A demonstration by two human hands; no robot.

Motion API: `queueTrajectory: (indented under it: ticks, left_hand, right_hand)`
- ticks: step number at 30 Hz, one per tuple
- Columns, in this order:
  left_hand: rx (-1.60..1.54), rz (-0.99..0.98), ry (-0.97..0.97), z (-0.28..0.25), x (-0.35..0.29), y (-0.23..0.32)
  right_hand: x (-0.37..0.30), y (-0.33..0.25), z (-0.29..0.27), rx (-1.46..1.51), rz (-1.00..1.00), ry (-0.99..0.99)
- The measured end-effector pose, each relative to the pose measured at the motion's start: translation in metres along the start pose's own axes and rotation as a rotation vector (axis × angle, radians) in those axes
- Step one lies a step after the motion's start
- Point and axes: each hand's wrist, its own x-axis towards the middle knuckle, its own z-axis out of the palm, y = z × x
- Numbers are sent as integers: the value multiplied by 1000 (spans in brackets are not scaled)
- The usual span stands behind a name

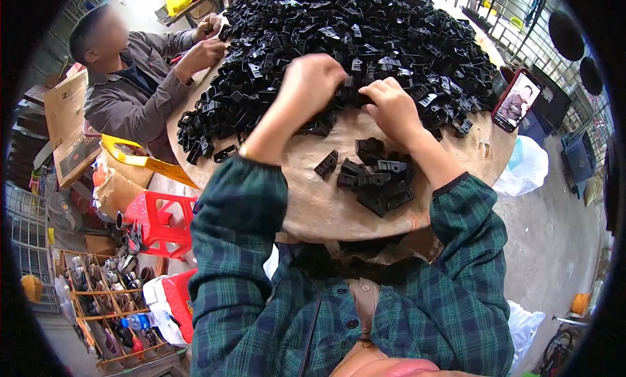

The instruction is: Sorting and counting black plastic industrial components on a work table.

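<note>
A big heap of small black plastic parts (352,31) covers the far side of the round table (306,201). At its near edge my left hand (313,80) is bent at the wrist, smeared by motion, its fingertips hidden. Close by on the right, my right hand (391,103) has its fingers drawn together on what looks like a black plastic part, hard to separate from the dark heap behind. Between my forearms lies a smaller group of black plastic parts (375,181), nearer to me.
At the left a person in a grey jacket (134,93) handles something at the heap's edge. A phone (516,102) leans at the table's right. Red stools (163,224), a cardboard box (68,126) and a shoe rack (107,299) stand left; a white plastic bag (525,165) is right.
</note>
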Motion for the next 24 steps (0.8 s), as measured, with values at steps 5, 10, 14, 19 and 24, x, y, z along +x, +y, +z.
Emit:
queueTrajectory:
  ticks: [5, 10, 14, 19, 24]
  left_hand:
    - [640, -104, -75, 11, 40, -59]
    - [809, -106, -122, 25, 50, -54]
    - [744, -30, -94, 21, 46, -57]
    - [547, -31, -143, 13, 43, -62]
    - [696, -89, -137, 19, 47, -56]
  right_hand:
    - [4, -5, -2, 171, 91, 155]
    - [2, 0, -5, 276, 101, 246]
    - [1, 2, -8, 323, 98, 256]
    - [2, 0, -10, 374, 83, 234]
    - [1, 2, -10, 449, 134, 243]
